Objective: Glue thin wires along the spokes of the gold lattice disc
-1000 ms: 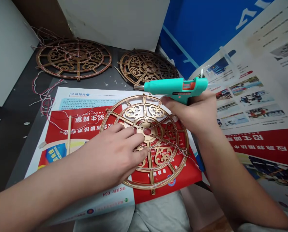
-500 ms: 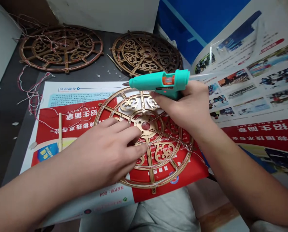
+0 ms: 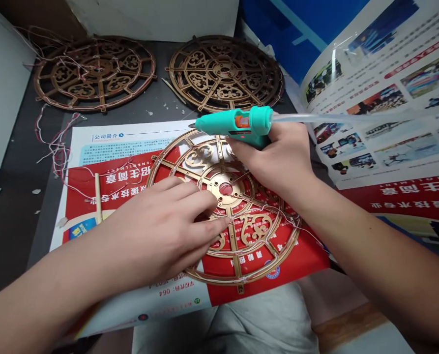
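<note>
My right hand [image 3: 281, 152] is wrapped round the handle of a teal hot glue gun [image 3: 234, 123], with a clear glue stick [image 3: 315, 118] sticking out of its back. The gun's dark nozzle points left, close over the far rim of a gold-brown openwork wheel panel [image 3: 237, 253]. My left hand [image 3: 175, 226] lies over the panel's left part with bent fingers, gripping it near the hub; its fingertips are partly hidden. Thin red and white wires [image 3: 274, 250] run along the panel's ring, and one trails off to the right.
A printed red and white sheet [image 3: 82, 187] lies under the panel, with a thin wooden stick [image 3: 98, 196] and tangled wires [image 3: 59, 152]. Two darker panels [image 3: 101, 105] [image 3: 202, 105] lie behind on the black tabletop [image 3: 145, 115]. A printed poster [image 3: 381, 162] stands upright at right.
The glue gun has shifted slightly left with my right hand, and more of its glue stick shows. My left hand stays on the panel; the whole view has shifted a little.
</note>
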Available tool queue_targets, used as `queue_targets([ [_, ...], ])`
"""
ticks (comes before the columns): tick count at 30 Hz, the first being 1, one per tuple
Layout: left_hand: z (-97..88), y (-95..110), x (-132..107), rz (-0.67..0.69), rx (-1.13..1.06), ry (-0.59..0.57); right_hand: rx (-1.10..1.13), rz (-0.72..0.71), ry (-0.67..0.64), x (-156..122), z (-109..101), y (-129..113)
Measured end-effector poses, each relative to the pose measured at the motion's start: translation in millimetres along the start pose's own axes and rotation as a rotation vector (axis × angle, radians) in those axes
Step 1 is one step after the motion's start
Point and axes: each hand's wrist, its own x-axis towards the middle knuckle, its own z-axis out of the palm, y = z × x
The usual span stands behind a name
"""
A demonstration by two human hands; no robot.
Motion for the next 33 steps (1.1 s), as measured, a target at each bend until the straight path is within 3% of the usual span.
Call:
queue_targets([
  [11,-2.2,-2.1,-2.4,-0.001,-0.026,0.017,0.037,0.028,-0.049,1.1,-0.8,-1.2],
  [33,0.4,-1.3,-0.3,-0.008,-0.018,0.022,-0.024,0.076,0.010,-1.2,1.7,-4.0],
])
